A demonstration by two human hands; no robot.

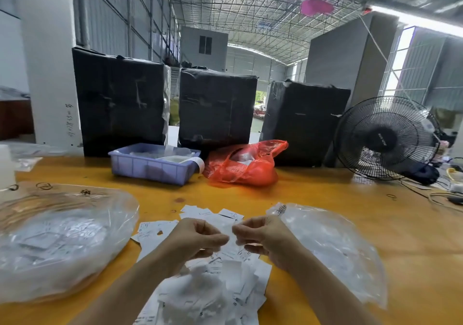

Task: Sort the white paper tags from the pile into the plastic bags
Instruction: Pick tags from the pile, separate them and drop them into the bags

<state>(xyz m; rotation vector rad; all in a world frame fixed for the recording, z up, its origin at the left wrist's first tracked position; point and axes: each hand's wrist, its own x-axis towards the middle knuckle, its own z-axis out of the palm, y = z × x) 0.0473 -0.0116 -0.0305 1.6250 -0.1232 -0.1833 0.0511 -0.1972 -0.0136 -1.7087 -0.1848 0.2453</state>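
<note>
A pile of white paper tags (pixel 215 289) lies on the yellow table (pixel 313 194) in front of me. Both my hands hover above the pile's far part. My left hand (pixel 198 237) and my right hand (pixel 258 237) have curled fingers and together pinch a small clear plastic bag (pixel 231 227) between them. A large clear plastic bag (pixel 60 239) holding tags lies at the left. Another clear plastic bag (pixel 333 247) lies flatter at the right, beside my right wrist.
A lilac plastic tray (pixel 152 167) and a red plastic bag (pixel 245 167) sit further back on the table. Three black wrapped boxes (pixel 215 107) stand behind them. A black fan (pixel 388 137) and cables are at the far right.
</note>
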